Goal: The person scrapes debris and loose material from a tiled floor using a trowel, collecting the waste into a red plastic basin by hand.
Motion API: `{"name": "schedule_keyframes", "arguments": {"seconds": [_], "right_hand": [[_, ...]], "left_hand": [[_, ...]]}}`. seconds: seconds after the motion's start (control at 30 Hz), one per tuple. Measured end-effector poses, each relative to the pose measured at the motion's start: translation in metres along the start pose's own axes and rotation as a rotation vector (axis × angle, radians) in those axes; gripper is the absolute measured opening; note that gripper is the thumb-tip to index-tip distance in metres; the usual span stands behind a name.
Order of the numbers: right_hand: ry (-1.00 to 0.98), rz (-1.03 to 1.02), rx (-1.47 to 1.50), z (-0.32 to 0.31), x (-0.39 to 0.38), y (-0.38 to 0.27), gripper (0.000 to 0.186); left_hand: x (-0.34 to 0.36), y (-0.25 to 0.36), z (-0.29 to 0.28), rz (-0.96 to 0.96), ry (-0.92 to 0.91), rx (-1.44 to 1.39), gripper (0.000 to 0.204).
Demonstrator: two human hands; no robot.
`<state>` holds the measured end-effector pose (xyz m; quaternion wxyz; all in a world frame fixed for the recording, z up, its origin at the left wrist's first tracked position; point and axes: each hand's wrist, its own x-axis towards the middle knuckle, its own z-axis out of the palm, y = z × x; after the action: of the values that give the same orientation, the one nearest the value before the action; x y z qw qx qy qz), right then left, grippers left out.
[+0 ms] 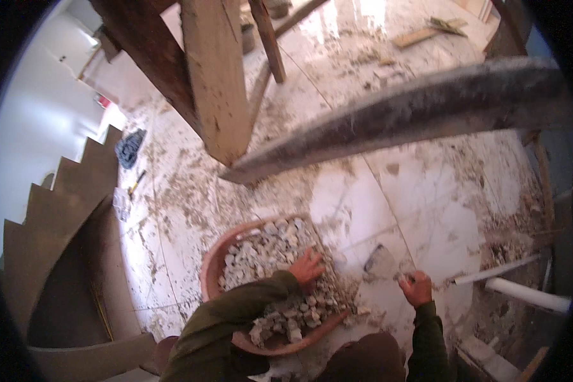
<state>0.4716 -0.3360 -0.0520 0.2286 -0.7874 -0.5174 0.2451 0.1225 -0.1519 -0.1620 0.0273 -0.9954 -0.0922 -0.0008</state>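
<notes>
In front of me lies a shallow reddish-brown tub (208, 270), heaped with grey and white stone rubble (264, 249). My left hand (307, 270) reaches across it and rests on the rubble near the right side, fingers spread over the stones. To the right of the tub, my right hand (416, 290) is closed low over the floor. It grips the end of what looks like a trowel, whose flat, roughly triangular grey blade (380, 260) points up and left; the fist hides the handle.
A long dirty beam (388, 121) crosses above the floor, meeting a wooden post (216, 83). Stair-stepped boards (63, 204) stand at left. White pipes (528, 294) lie at right. Mortar crumbs dot the tiles (356, 197). A dark crumpled bag (129, 148) lies far left.
</notes>
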Motion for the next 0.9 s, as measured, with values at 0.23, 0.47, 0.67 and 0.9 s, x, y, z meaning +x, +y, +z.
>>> {"name": "schedule_keyframes", "arguments": {"seconds": [0.23, 0.47, 0.67, 0.9], "right_hand": [[0.115, 0.024, 0.081, 0.001, -0.015, 0.019, 0.027], [0.119, 0.121, 0.085, 0.004, -0.022, 0.029, 0.028], [0.167, 0.146, 0.019, 0.001, 0.004, 0.043, 0.032], [-0.071, 0.224, -0.16, 0.067, -0.039, 0.071, 0.037]], "left_hand": [[-0.023, 0.014, -0.047, 0.236, -0.468, -0.386, 0.019], [-0.005, 0.029, -0.15, 0.138, -0.688, -0.522, 0.053], [0.102, 0.042, -0.039, -0.545, -0.213, -0.426, 0.076], [0.087, 0.122, 0.039, -0.578, -0.083, -0.548, 0.06]]}}
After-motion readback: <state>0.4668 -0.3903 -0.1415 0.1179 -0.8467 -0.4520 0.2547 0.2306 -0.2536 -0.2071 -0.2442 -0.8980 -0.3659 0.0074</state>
